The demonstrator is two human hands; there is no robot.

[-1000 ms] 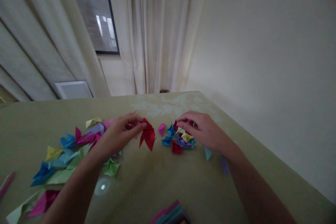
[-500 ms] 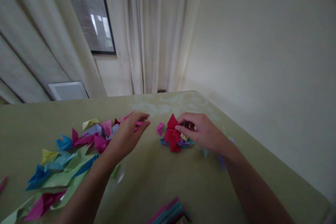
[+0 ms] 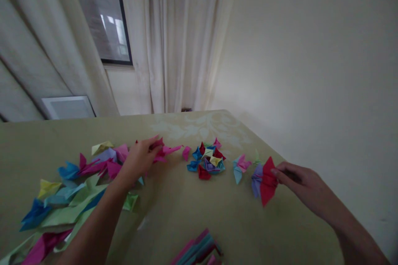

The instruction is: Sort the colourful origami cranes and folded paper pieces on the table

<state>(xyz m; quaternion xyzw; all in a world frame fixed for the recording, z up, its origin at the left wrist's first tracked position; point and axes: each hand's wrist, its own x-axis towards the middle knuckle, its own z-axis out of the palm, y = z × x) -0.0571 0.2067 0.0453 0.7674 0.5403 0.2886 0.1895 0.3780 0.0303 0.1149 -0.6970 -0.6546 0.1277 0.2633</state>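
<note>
My right hand [image 3: 298, 180] pinches the edge of a red origami piece [image 3: 269, 180] at the right of the table. That piece partly covers a purple origami piece [image 3: 256, 180] lying behind it. My left hand [image 3: 141, 157] has its fingers closed around a pink origami crane [image 3: 166, 150] at the right end of a long pile; part of the crane is hidden by the fingers. A small pink folded piece [image 3: 186, 153] lies just right of the crane. Between my hands sits a cluster of small folded paper pieces [image 3: 208, 153] in blue, red, yellow and purple.
The pile to the left holds green paper [image 3: 68, 213], blue, magenta and yellow folded pieces. A pink and light-blue piece [image 3: 241, 165] lies right of the cluster. Bundled coloured paper [image 3: 197, 250] is at the near edge. Wall and curtains [image 3: 174, 41] bound the table [image 3: 174, 215].
My right hand has moved right with the red origami piece, away from the cluster, which now shows uncovered. My left hand has lowered slightly to the left, onto the pink crane.
</note>
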